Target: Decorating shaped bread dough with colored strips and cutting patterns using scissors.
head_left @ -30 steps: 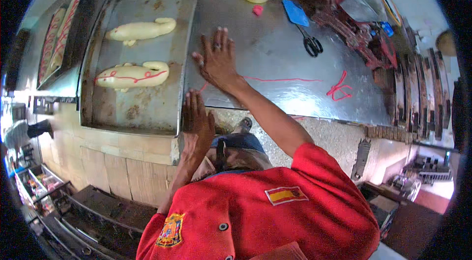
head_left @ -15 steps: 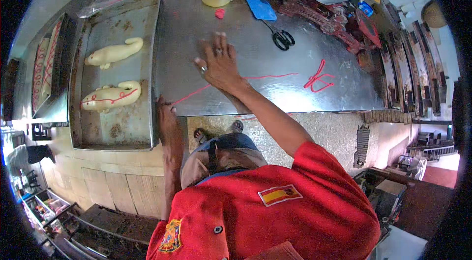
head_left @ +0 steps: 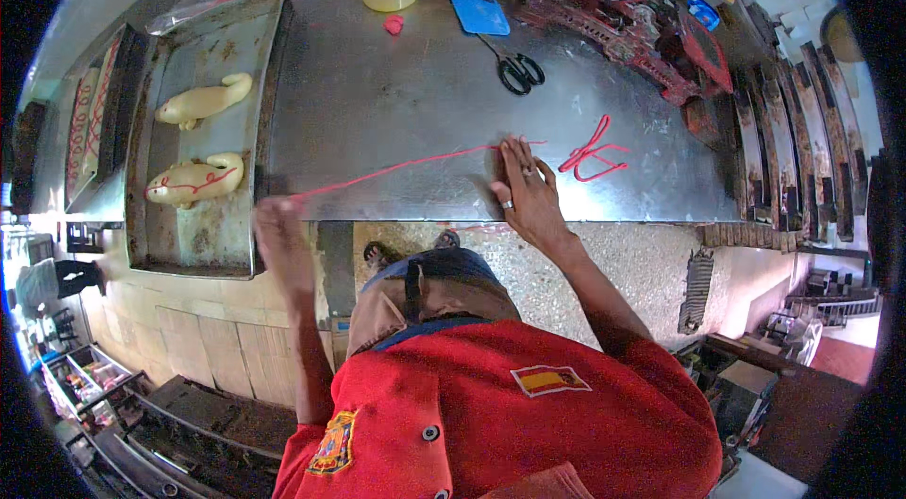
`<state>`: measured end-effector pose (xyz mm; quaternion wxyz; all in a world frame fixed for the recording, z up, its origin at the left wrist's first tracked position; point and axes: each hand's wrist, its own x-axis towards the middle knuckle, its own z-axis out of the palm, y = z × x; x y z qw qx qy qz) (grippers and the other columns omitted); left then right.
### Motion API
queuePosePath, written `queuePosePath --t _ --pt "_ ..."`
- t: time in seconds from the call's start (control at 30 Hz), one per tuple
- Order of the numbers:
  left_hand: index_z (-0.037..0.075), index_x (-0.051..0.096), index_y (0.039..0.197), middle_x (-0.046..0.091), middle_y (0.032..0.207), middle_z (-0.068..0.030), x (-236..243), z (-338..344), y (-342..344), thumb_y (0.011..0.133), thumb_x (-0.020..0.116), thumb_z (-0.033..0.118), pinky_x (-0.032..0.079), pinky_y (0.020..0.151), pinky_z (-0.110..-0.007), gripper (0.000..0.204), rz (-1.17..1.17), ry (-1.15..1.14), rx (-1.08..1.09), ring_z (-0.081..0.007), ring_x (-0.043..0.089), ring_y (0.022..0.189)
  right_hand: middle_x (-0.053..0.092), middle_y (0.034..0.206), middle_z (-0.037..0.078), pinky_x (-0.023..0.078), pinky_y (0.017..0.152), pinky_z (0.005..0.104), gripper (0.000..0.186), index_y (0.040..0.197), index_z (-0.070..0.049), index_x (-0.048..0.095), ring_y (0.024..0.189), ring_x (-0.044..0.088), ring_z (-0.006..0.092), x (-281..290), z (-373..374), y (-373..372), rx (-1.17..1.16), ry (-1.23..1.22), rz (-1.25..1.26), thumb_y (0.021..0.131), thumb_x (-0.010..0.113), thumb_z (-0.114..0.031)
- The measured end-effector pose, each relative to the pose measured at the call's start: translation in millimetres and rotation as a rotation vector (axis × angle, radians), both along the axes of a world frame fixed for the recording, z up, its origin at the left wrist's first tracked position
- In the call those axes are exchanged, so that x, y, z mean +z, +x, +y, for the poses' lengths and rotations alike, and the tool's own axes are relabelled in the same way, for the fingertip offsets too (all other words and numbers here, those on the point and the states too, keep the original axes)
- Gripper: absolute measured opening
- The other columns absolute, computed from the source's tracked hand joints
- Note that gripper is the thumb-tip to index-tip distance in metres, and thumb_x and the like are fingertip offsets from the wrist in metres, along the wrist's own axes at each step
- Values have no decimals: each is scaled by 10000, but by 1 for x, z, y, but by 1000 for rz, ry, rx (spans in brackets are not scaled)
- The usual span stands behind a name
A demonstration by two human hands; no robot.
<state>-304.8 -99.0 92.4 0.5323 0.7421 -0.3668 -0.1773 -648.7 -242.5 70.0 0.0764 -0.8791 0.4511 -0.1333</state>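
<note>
head view: your left hand [head_left: 281,216] is at the near edge of the table [head_left: 406,93], just beside the right side of the tray [head_left: 203,239]. it is blurred; the left end of a thin red strand [head_left: 406,165] meets its fingers, but you cannot tell how tightly they are closed, or whether they grip it. your right hand [head_left: 528,192] is palm down, fingers straight and fairly close together, with nothing grasped; its fingertips rest over the strand near the right end, and a short tail shows past them. between your hands the strand runs nearly straight, rising slightly to the right.

just right of your right hand lies a loose pile [head_left: 595,159] of red strips. farther back are the black-handled scissors [head_left: 521,74], a blue scraper [head_left: 479,13] touching or overlapping their blades, a small pink lump [head_left: 394,24] and a clear tub [head_left: 401,0]. a red metal stand [head_left: 623,41] is at the back right.

in the tray are two curl-tailed pieces: the lower dough [head_left: 193,183] carries a wavy red line along its body, the upper dough [head_left: 203,104] is mostly plain.
</note>
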Motion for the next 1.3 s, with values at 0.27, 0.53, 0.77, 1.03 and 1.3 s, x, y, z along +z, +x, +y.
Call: queuePosePath --t 0.27,0.53,0.77,1.03,1.3 --pt "6 551 1159 630 1092 -104 50 -8 109 1029 584 264 549 849 -336 291 -12 -343 288 -184 625 932 342 1565 245 270 1149 561 839 1487 38 377 1474 292 370 -1 -5 7 66 -132 201 955 501 -600" --pt "51 584 1197 646 937 -51 30 11 161 1036 576 266 502 695 -271 269 -87 -68 249 -118 591 740 236 1614 246 279 1128 620 927 1551 -42 312 1495 211 435 -2 -27 25 44 -109 234 909 484 -688" --pt "105 602 1238 616 849 7 30 18 157 1032 564 212 451 628 -256 236 -244 8 193 -82 532 676 241 1608 260 253 1131 643 870 1559 -109 325 1476 243 461 4 -13 17 101 -132 307 921 479 -680" --pt "125 592 1234 629 852 -88 41 25 140 1028 516 181 490 697 -336 227 -74 330 -79 -156 552 706 290 1574 287 279 1103 620 776 1519 -67 386 1457 278 469 1 23 26 71 -135 290 956 517 -584" --pt "96 598 1251 654 908 -91 62 23 132 975 595 91 494 782 -333 277 -223 368 -301 -166 604 849 256 1588 305 283 1099 633 588 1421 -50 473 1489 216 467 -14 -40 134 -95 -227 -39 995 544 -448"
